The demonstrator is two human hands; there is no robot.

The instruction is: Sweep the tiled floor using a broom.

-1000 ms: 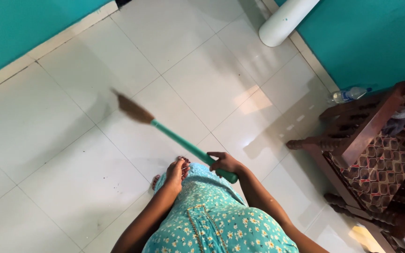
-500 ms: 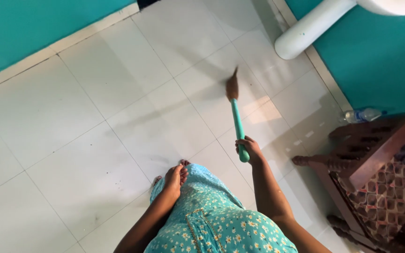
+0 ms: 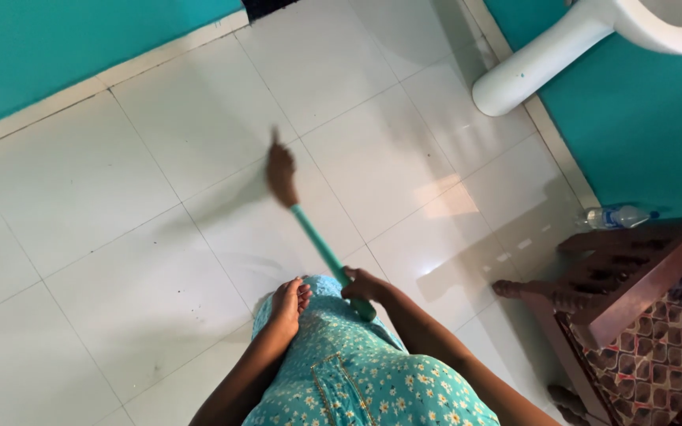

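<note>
My right hand (image 3: 365, 285) grips the green handle of a broom (image 3: 321, 246) near its end. The brown bristle head (image 3: 281, 172), blurred by motion, is low over the white tiled floor (image 3: 120, 237) ahead of me. My left hand (image 3: 289, 304) is closed on a fold of my turquoise flowered dress (image 3: 357, 371) at my front. Toes of one foot show just beyond that hand.
Small dark specks lie on the tiles at lower left. Turquoise walls with a pale skirting run along the left and right. A white pedestal basin (image 3: 562, 47) stands at top right. A plastic bottle (image 3: 616, 216) lies beside a carved wooden seat (image 3: 641, 292) at the right.
The broom swung from the left over to the right near the basin pedestal and has now come back toward the middle. My right hand drew back close to my body. The left hand stayed on the dress.
</note>
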